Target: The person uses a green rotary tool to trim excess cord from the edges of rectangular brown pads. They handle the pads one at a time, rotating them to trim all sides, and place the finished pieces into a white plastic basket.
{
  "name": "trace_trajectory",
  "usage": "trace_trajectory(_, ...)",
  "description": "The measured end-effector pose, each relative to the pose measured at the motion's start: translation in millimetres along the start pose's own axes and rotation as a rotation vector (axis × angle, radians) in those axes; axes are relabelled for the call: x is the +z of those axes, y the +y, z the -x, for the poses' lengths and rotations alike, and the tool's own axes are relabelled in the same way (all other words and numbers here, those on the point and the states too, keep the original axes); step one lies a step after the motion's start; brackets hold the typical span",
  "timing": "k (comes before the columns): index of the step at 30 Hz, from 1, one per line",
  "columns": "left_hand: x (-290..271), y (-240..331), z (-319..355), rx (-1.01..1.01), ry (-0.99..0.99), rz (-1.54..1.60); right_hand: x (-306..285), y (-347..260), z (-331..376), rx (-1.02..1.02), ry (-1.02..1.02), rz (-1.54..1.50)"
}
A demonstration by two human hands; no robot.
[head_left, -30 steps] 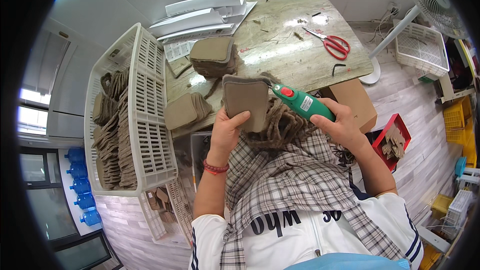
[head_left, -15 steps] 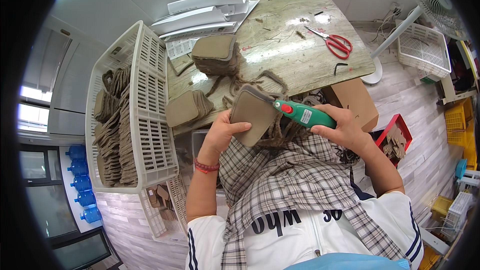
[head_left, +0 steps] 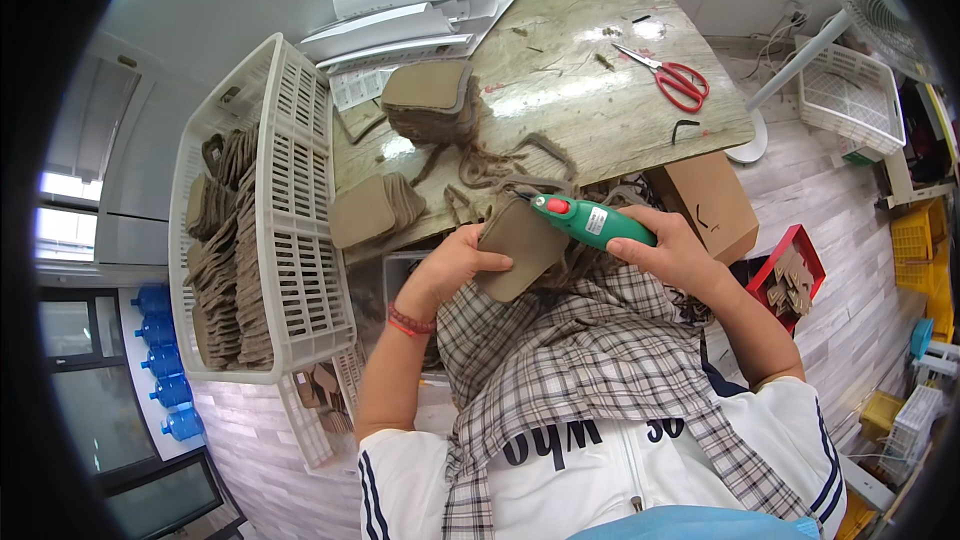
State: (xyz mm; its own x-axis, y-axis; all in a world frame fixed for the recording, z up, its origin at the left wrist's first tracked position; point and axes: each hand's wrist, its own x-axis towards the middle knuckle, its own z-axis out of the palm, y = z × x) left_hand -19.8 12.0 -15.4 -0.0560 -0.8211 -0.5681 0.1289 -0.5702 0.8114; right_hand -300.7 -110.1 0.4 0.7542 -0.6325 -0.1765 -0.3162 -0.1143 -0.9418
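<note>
My left hand (head_left: pixel 466 262) grips the left edge of a brown rounded square pad (head_left: pixel 522 248), thumb lying on its face. My right hand (head_left: pixel 665 248) is wrapped around a green handheld power tool (head_left: pixel 590 218) with a red switch; its dark narrow tip meets the pad's upper edge. Fuzzy brown trimmed strips (head_left: pixel 500 170) trail from the table edge near the pad. Left of it, a small stack of similar pads (head_left: pixel 378 210) leans at the table edge. Behind that stands a taller pad stack (head_left: pixel 428 102).
A white slatted crate (head_left: pixel 300 240) full of brown pads stands left. The worn table (head_left: pixel 560 50) carries red-handled scissors (head_left: pixel 680 86), a hex key (head_left: pixel 683 128) and white papers (head_left: pixel 400 25). To the right are a cardboard box (head_left: pixel 708 205), a red box of scraps (head_left: pixel 790 275) and a fan (head_left: pixel 880 0).
The tool has shifted left and slightly up, its tip now farther along the pad's upper edge. The pad has turned and moved a little right and down with my left hand.
</note>
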Motion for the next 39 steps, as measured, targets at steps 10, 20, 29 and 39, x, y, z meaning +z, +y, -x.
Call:
trace_trajectory(10,-35.7,9.1,13.9,0.240,0.298,-0.056,-4.6,12.6,-0.5,0.114,-0.088,-0.168)
trace_trajectory(20,-33.2,-5.3,17.7,0.380,0.362,0.216,-3.6,13.5,-4.0,0.092,-0.107,-0.176)
trace_trajectory(29,-27.0,5.4,21.8,0.342,0.330,0.120,-7.4,11.1,-3.3,-0.071,-0.124,0.071)
trace_trajectory(39,-12.0,7.7,18.3,0.326,0.258,0.034,6.9,9.4,-4.8,-0.171,-0.068,0.140)
